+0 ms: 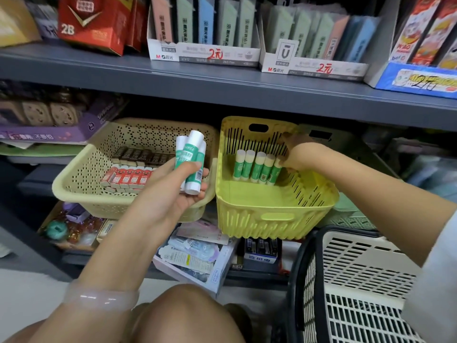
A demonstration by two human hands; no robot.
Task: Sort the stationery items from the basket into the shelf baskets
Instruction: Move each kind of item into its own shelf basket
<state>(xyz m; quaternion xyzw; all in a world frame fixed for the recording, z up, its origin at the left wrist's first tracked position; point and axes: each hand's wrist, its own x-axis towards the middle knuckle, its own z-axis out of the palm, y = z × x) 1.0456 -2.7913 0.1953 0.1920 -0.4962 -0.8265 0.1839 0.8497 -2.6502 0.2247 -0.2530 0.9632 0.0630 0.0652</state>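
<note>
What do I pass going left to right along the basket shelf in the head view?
Purple box → beige basket with erasers → left hand holding glue sticks → yellow basket with a row of glue sticks → right hand at the row's right end.

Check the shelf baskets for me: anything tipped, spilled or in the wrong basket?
Nothing stands out. Glue sticks stand upright in a row in the yellow basket; erasers lie in rows in the beige basket.
</note>
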